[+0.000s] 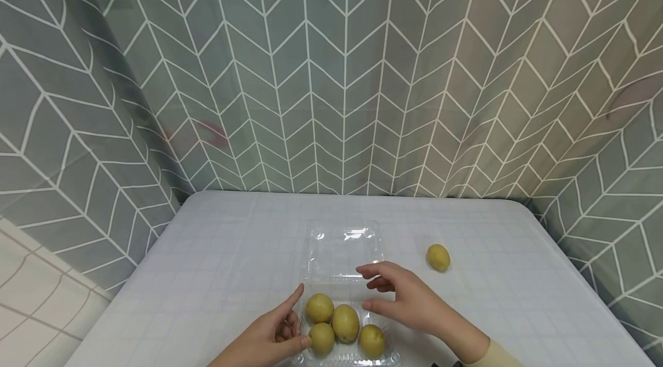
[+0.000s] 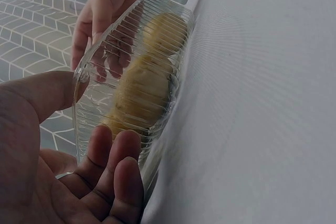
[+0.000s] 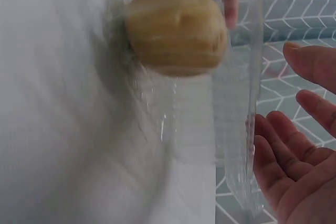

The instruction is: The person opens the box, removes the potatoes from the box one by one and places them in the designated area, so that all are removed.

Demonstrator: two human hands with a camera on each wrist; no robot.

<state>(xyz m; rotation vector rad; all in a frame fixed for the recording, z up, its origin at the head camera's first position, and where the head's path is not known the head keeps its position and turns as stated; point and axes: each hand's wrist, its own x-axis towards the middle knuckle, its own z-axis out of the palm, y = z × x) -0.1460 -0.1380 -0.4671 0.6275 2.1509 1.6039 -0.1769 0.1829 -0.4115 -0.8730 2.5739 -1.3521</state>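
A clear plastic clamshell box [image 1: 344, 289] stands on the table with its lid lying back. Several yellow-green round fruits [image 1: 345, 324] sit in its near half; their kind is not plain. My left hand [image 1: 277, 335] holds the box's left side, thumb over the rim [image 2: 79, 77] and the other fingers along the outer wall. Over the right part of the box, near the hinge, hovers my right hand [image 1: 396, 295], fingers spread and empty. In the right wrist view, its fingers are right beside the clear wall [image 3: 252, 103], with a blurred fruit [image 3: 178, 30] inside.
One more yellow-green fruit [image 1: 438, 257] lies on the white tablecloth [image 1: 233, 257] to the right of the lid. Behind the table and at both sides hang grey-green curtains [image 1: 331, 96] with white herringbone lines.
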